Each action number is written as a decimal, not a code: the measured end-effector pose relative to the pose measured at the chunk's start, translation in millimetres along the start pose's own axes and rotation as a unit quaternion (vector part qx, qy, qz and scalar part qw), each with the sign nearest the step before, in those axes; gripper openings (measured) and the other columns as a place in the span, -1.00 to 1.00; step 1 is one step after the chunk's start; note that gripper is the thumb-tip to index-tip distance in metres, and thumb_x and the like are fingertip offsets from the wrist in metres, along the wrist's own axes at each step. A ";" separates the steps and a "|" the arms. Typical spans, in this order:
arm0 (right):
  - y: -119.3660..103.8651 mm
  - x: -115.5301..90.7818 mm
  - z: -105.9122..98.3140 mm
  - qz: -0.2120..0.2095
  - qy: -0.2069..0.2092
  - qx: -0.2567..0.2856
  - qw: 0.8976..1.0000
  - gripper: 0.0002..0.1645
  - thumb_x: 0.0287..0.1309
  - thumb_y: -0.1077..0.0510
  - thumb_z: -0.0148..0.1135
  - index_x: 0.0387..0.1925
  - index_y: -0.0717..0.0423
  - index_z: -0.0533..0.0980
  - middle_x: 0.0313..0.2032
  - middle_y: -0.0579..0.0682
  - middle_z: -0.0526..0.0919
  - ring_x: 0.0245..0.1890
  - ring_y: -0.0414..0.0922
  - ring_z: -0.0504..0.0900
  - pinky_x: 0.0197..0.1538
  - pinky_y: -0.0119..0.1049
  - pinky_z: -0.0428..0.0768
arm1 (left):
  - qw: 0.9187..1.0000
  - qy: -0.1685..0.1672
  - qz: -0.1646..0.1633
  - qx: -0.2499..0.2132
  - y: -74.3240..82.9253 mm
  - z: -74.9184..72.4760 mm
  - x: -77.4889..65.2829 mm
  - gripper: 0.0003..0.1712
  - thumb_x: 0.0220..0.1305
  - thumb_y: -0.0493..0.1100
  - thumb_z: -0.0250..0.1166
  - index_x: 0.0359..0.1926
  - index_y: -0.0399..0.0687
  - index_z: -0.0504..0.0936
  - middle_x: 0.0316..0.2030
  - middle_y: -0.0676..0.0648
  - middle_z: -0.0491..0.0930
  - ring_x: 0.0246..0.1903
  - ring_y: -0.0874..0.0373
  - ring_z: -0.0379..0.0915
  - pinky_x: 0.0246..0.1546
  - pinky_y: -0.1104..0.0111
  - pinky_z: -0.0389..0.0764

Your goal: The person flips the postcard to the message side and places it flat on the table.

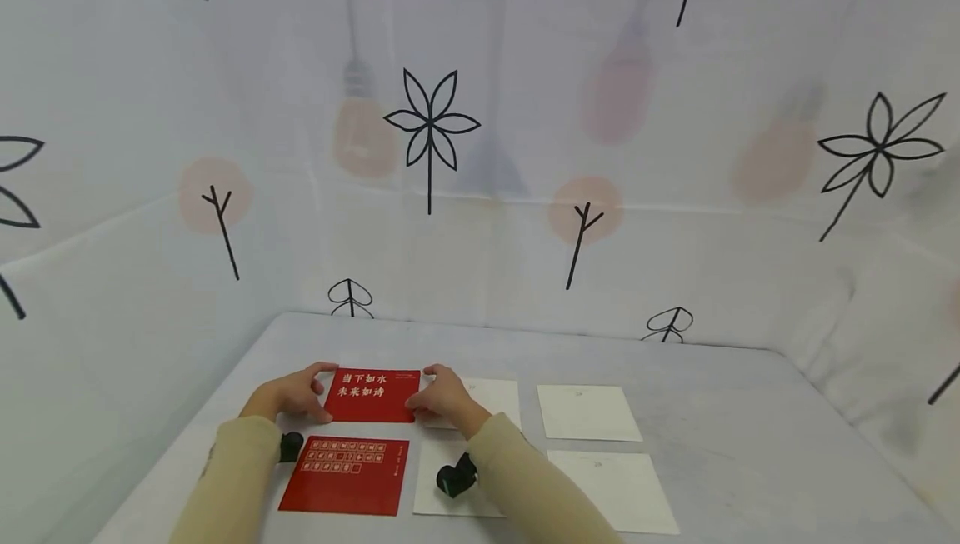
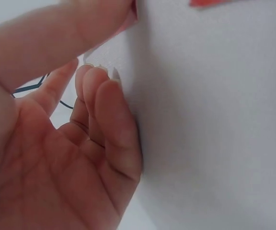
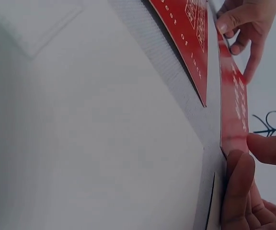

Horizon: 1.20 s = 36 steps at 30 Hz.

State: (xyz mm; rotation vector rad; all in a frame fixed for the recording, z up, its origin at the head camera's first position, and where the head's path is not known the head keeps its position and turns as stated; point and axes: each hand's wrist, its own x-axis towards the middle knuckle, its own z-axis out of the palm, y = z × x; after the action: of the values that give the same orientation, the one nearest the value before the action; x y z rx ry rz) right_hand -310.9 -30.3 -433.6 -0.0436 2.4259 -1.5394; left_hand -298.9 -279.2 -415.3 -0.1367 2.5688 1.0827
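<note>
A red card with white Chinese characters lies at the far left of the table, between both hands. My left hand holds its left side, forefinger at the far corner and thumb at the near one. On the opposite side, my right hand holds the card's right edge between thumb and fingers. The right wrist view shows both hands on this red card. In the left wrist view, the other fingers of my left hand are bent beside the table surface; little of the card shows there.
Nearer lies a second red card with rows of small printed boxes. White cards lie rightward: one partly behind my right hand, one under my right forearm, one farther right and one nearer. Patterned white cloth hangs behind.
</note>
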 end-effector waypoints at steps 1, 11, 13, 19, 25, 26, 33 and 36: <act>0.1 -0.2 0.2 0.003 0.000 -0.001 1.000 -0.27 -0.04 0.24 0.39 0.18 0.24 0.30 -0.45 0.03 0.52 -0.62 -0.14 0.56 -0.45 -0.36 0.60 | 1.000 0.002 -0.001 -0.002 -0.4 0.2 0.0 0.00 -0.15 -0.37 0.47 0.31 -0.19 0.12 -0.24 -0.20 0.29 -0.13 -0.12 0.25 -0.15 0.12 0.49; -1.9 -1.5 -1.2 -0.012 -0.020 0.006 1.000 -0.40 0.00 0.25 0.34 0.10 0.32 0.37 -0.51 0.02 0.56 -0.60 -0.15 0.59 -0.43 -0.32 0.62 | 1.000 0.015 0.004 -0.004 -2.6 1.8 1.4 0.04 -0.12 -0.38 0.46 0.31 -0.14 0.02 -0.16 -0.25 0.33 -0.14 -0.14 0.34 -0.05 0.00 0.45; -2.1 -1.7 -1.5 -0.014 -0.020 0.013 1.000 -0.41 0.01 0.26 0.33 0.10 0.30 0.37 -0.49 0.03 0.56 -0.60 -0.15 0.59 -0.43 -0.32 0.62 | 1.000 0.019 0.015 -0.005 -3.8 2.0 1.3 0.04 -0.12 -0.37 0.47 0.31 -0.15 0.02 -0.15 -0.24 0.34 -0.14 -0.13 0.34 -0.05 0.00 0.44; -1.0 -0.1 -2.2 -0.031 0.003 0.043 0.999 -0.65 0.12 0.27 0.23 -0.03 0.27 0.46 -0.49 0.03 0.57 -0.62 -0.17 0.59 -0.43 -0.34 0.61 | 0.998 0.035 0.050 -0.017 -11.8 2.4 1.8 -0.01 -0.11 -0.33 0.47 0.31 -0.23 0.08 -0.17 -0.19 0.40 -0.17 -0.08 0.37 -0.10 0.04 0.44; -1.7 -1.0 -4.1 -0.038 0.024 0.090 0.995 -0.81 0.21 0.24 0.15 -0.21 0.31 0.53 -0.55 0.03 0.60 -0.59 -0.17 0.60 -0.40 -0.33 0.63 | 0.996 0.054 0.071 -0.027 -16.6 3.7 -0.9 -0.43 0.12 -0.26 0.31 0.09 -0.41 0.31 -0.25 -0.15 0.53 -0.27 0.04 0.46 -0.18 0.14 0.51; -2.0 -1.4 -4.6 -0.040 0.025 0.098 0.994 -0.81 0.22 0.24 0.14 -0.22 0.32 0.54 -0.54 0.03 0.60 -0.58 -0.17 0.60 -0.39 -0.33 0.63 | 0.995 0.058 0.073 -0.033 -17.4 3.8 -1.0 -0.52 0.17 -0.26 0.28 0.03 -0.43 0.34 -0.27 -0.14 0.54 -0.30 0.06 0.47 -0.21 0.18 0.53; -4.7 -4.9 -5.8 -0.048 0.027 0.129 0.990 -0.79 0.22 0.20 0.16 -0.27 0.31 0.57 -0.54 0.04 0.62 -0.57 -0.15 0.63 -0.38 -0.31 0.64 | 0.992 0.079 0.059 -0.079 -22.8 4.0 -2.6 -0.65 0.29 -0.20 0.18 -0.06 -0.44 0.45 -0.31 -0.14 0.53 -0.38 0.12 0.44 -0.32 0.33 0.56; -7.1 -6.7 -6.0 -0.051 0.027 0.139 0.989 -0.76 0.21 0.17 0.17 -0.27 0.31 0.58 -0.55 0.04 0.63 -0.56 -0.13 0.64 -0.38 -0.31 0.64 | 0.990 0.080 0.049 -0.103 -23.6 3.2 -3.9 -0.61 0.31 -0.16 0.16 -0.01 -0.43 0.44 -0.31 -0.14 0.50 -0.35 0.10 0.41 -0.31 0.33 0.54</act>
State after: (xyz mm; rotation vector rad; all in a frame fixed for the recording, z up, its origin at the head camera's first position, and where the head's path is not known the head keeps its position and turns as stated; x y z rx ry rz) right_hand -306.7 -27.0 -423.4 -0.0731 2.2542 -1.9341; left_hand -289.1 -293.6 -432.0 -0.1559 2.6212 1.4262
